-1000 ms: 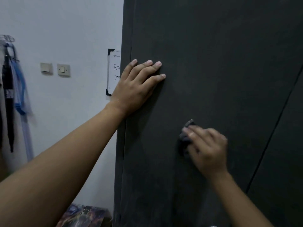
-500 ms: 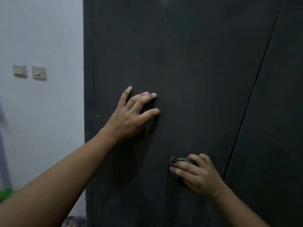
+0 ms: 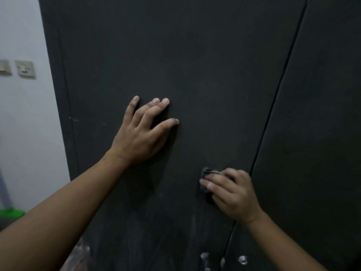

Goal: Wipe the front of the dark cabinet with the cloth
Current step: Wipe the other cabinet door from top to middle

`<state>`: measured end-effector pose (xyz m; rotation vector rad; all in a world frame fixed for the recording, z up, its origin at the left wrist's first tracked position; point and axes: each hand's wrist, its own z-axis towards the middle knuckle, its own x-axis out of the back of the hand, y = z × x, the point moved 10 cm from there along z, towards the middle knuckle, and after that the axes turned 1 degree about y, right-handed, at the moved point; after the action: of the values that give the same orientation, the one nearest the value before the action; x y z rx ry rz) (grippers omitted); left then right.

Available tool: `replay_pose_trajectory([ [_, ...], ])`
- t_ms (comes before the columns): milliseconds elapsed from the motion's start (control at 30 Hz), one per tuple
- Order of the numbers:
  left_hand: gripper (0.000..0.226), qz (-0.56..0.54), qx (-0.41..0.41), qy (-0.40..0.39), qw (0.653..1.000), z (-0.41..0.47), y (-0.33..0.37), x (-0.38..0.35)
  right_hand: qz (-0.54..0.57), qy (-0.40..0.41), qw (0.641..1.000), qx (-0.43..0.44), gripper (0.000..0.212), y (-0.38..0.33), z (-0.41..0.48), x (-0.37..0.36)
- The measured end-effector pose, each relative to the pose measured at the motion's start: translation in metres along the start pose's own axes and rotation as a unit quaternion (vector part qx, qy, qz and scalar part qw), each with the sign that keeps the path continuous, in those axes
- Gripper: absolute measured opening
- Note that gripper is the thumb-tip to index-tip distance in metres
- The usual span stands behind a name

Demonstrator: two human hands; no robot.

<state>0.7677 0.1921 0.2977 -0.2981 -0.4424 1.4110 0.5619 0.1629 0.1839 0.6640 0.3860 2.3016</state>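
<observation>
The dark cabinet [image 3: 205, 65] fills most of the view, with a seam between its left door and right door [image 3: 322, 133]. My left hand [image 3: 140, 133] lies flat on the left door, fingers spread and pressing. Lower right, my right hand [image 3: 232, 194] holds a small dark cloth [image 3: 207, 174] bunched under its fingers against the door, close to the seam. Only the cloth's upper left edge shows past the fingers.
Two small shiny knobs [image 3: 243, 260] sit at the bottom by the seam. A white wall [image 3: 25, 133] with light switches [image 3: 25, 69] lies left of the cabinet. Something green [image 3: 11, 213] is low at the left edge.
The view has shifted left and down along the cabinet. My right hand with the cloth has slid lower on the door toward the seam; my left hand stays pressed on the door.
</observation>
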Motion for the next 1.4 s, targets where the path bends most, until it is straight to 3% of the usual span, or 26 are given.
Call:
replay_pose_trajectory([
  [67, 0.030, 0.007, 0.002, 0.000, 1.000, -0.002, 0.000, -0.001, -0.011, -0.049, 0.995, 0.082, 0.029, -0.017, -0.012, -0.010],
  [133, 0.030, 0.011, 0.005, 0.001, 1.000, -0.002, 0.000, -0.001, -0.018, -0.063, 0.992, 0.106, 0.024, -0.020, -0.015, -0.012],
  [267, 0.030, 0.023, 0.011, 0.002, 1.000, -0.003, 0.000, -0.002, 0.002, 0.034, 0.996, -0.078, 0.028, 0.009, -0.003, 0.004],
  [333, 0.030, 0.026, 0.014, 0.000, 1.000, -0.003, 0.000, -0.002, 0.009, 0.058, 0.991, -0.123, 0.030, 0.002, -0.004, -0.002],
  [400, 0.029, 0.024, 0.015, -0.002, 1.000, -0.002, 0.000, -0.002, 0.011, 0.018, 0.998, -0.065, 0.030, -0.023, -0.008, -0.018],
  [533, 0.029, 0.022, 0.014, 0.005, 1.000, -0.001, 0.000, 0.000, 0.008, -0.109, 0.983, 0.145, 0.028, -0.060, -0.052, -0.049],
  [600, 0.029, 0.023, 0.014, 0.005, 1.000, -0.002, 0.000, 0.000, 0.004, -0.126, 0.978, 0.166, 0.028, -0.057, -0.064, -0.052],
  [800, 0.030, 0.030, 0.015, 0.009, 0.999, -0.002, 0.001, 0.000, 0.004, -0.003, 0.999, -0.053, 0.024, -0.019, -0.038, -0.021],
  [867, 0.031, 0.030, 0.013, 0.009, 0.999, -0.002, 0.001, 0.000, 0.006, -0.018, 0.999, -0.027, 0.023, -0.032, -0.041, -0.029],
  [1000, 0.034, 0.036, 0.012, 0.003, 0.999, -0.003, 0.000, -0.001, 0.028, -0.147, 0.979, 0.137, 0.031, -0.065, -0.058, -0.062],
  [1067, 0.034, 0.037, 0.012, 0.000, 0.999, -0.003, 0.001, -0.002, 0.042, -0.154, 0.979, 0.128, 0.032, -0.063, -0.049, -0.062],
  [1233, 0.035, 0.041, 0.012, -0.002, 0.999, -0.004, 0.001, -0.002, 0.074, -0.068, 0.995, -0.029, 0.030, -0.054, -0.004, -0.044],
  [1400, 0.036, 0.036, 0.011, -0.007, 0.999, -0.003, 0.000, -0.002, 0.033, -0.119, 0.992, 0.037, 0.039, -0.108, 0.001, -0.080],
])
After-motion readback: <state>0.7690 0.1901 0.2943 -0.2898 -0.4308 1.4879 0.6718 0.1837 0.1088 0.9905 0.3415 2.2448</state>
